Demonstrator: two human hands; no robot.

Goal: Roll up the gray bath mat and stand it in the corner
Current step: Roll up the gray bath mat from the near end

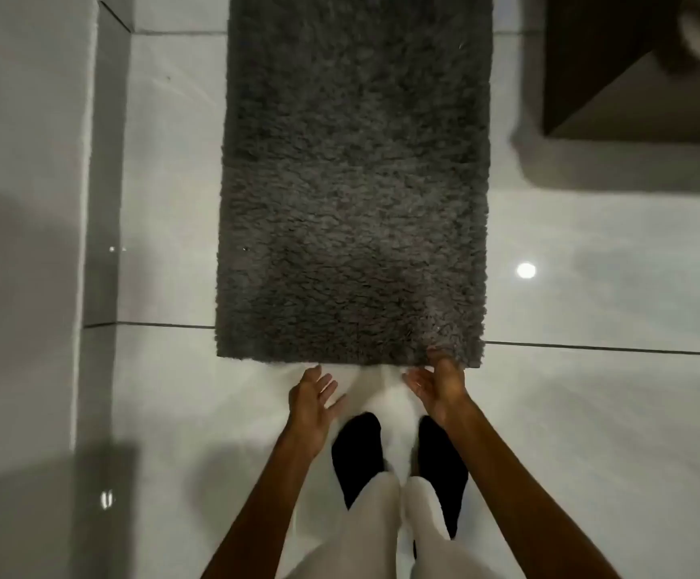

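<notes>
Pale trouser legs and black socks are showing at the bottom, standing on the white tiled floor just short of the gray bath mat, which is lying flat and unrolled along the floor's middle. Both hands are reaching toward its near edge: the left hand is hovering open with fingers spread, just off the edge, while the right hand is touching the mat's near right corner, fingers loosely spread.
</notes>
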